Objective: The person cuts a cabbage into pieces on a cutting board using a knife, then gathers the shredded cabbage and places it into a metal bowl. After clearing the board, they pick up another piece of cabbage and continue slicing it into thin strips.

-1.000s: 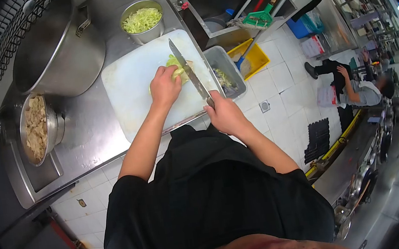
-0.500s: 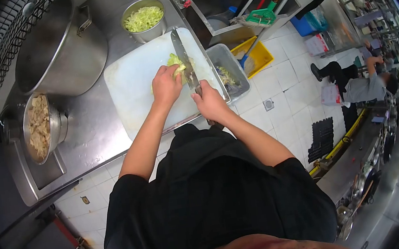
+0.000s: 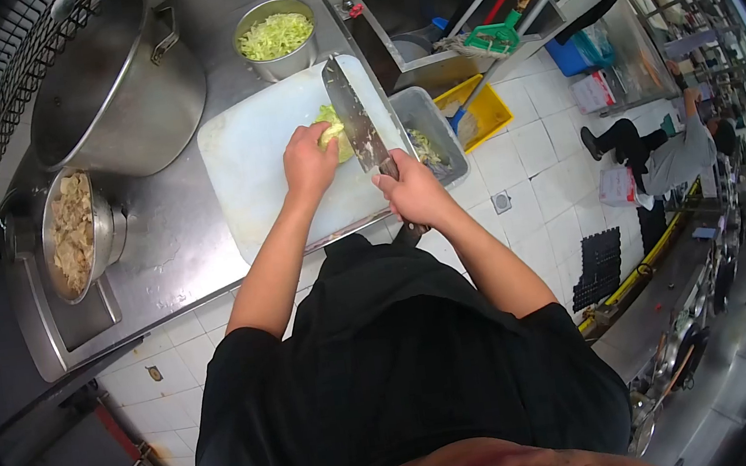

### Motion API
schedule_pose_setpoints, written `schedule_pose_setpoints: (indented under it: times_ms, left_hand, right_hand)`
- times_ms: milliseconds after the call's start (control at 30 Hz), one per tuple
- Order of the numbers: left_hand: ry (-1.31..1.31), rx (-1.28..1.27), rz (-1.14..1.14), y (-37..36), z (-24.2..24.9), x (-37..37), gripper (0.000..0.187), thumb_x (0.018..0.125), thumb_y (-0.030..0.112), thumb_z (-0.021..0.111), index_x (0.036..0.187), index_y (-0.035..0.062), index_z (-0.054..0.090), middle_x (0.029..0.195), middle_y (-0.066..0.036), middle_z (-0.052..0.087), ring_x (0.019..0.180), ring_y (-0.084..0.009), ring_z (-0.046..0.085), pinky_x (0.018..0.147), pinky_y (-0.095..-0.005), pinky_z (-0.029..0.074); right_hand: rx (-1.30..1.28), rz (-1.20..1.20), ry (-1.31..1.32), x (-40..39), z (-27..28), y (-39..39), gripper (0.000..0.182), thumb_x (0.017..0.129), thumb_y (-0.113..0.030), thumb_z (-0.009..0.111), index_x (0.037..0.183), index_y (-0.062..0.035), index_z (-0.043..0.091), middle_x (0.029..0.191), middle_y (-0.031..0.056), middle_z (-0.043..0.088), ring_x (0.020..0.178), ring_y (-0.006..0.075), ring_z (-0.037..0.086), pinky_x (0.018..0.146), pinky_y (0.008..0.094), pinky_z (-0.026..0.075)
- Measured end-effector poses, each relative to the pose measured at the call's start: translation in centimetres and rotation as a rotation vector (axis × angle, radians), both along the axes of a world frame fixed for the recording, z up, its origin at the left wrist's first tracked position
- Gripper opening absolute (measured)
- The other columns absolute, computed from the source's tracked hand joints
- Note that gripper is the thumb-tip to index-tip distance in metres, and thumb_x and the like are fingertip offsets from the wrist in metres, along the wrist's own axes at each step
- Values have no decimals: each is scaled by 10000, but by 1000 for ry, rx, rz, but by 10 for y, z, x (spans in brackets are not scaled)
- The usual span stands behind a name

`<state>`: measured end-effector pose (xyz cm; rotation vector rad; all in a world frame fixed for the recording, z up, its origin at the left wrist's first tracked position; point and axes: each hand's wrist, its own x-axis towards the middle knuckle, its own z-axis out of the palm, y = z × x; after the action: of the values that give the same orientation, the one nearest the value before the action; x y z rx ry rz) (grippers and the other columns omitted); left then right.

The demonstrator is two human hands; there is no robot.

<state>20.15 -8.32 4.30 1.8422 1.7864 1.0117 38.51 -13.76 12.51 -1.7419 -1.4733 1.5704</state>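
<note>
On the white cutting board, my left hand is closed over a piece of pale green cabbage, pressing it down. Its fingertips curl on the side facing the blade. My right hand grips the dark handle of a cleaver. The broad blade is tilted so its flat face shows, with bits of cabbage stuck to it. It stands just right of the cabbage, its tip toward the far edge of the board. Behind the board is a metal pot filled with shredded cabbage.
A large stock pot and a bowl of brownish food pieces stand left on the steel counter. Right of the board are a grey bin with scraps, a yellow bucket and a sink. Another person is far right.
My right hand has shifted slightly right and down with the cleaver, whose blade has turned to show more of its flat side. My left hand stays on the cabbage.
</note>
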Motion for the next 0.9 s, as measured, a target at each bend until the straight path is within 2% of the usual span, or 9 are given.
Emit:
schedule_pose_setpoints:
  times_ms: [233,300,333,400,467,500,567,833,900]
  left_hand:
    - [3,34,-50,-2,-5,10,241,781,142,678,1008,64,690,951,-161,640,876,-354,625,781,-447,511]
    - [-1,110,1,3,-19,15,253,779,153,677,1010,51,689,946,-169,663,865,-356,627,775,-436,516]
    - [-104,56,64,7,-26,16,250,801,184,656,1009,48,681,981,-178,663,883,-372,623,784,-445,515]
    - [-139,36,58,7,-27,16,254,815,221,632,1018,76,684,1001,-176,657,913,-369,619,795,-456,510]
    - [12,53,-27,7,-39,18,249,777,200,634,1002,114,695,1003,-159,648,912,-362,621,790,-462,508]
    - [5,-16,26,-1,-20,18,225,768,178,626,974,117,693,954,-152,637,887,-353,622,757,-460,512]
    - [-27,28,26,-5,-22,17,238,765,145,608,991,130,684,900,-142,598,845,-362,617,704,-476,509]
    - [-192,153,73,-19,-51,7,303,760,88,607,1057,112,658,950,-183,602,872,-402,608,756,-471,500]
    - [-660,-133,130,-22,-45,6,311,747,71,629,1057,94,646,958,-193,615,891,-404,600,776,-481,494]
  right_hand:
    - [-14,59,-60,-7,-12,-4,386,899,-199,583,1151,74,479,848,261,642,718,376,662,693,461,506]
    - [393,114,-363,-11,-46,-1,368,902,-200,592,1148,49,479,926,248,640,838,398,651,734,453,516]
    - [367,110,-329,-14,-47,4,436,887,-235,601,1190,57,487,1072,300,614,1046,478,574,874,494,464]
    - [351,163,-370,-15,-38,10,382,876,-183,615,1158,58,524,918,248,638,849,414,623,770,460,493]
    - [503,193,-292,14,-88,19,324,892,-125,605,1151,35,494,763,150,608,615,266,600,549,392,488]
    - [408,227,-306,17,-84,25,350,898,-134,595,1176,50,489,884,246,650,821,404,642,726,460,495]
    - [266,230,-331,-3,-29,18,316,895,-113,595,1145,46,486,782,193,629,652,314,622,618,423,496]
    - [262,359,-168,4,-29,31,257,896,-90,591,1110,13,493,687,65,549,496,141,507,440,327,435]
    - [244,288,-149,2,3,14,213,902,-84,576,1085,-2,505,640,40,519,482,133,505,427,326,423]
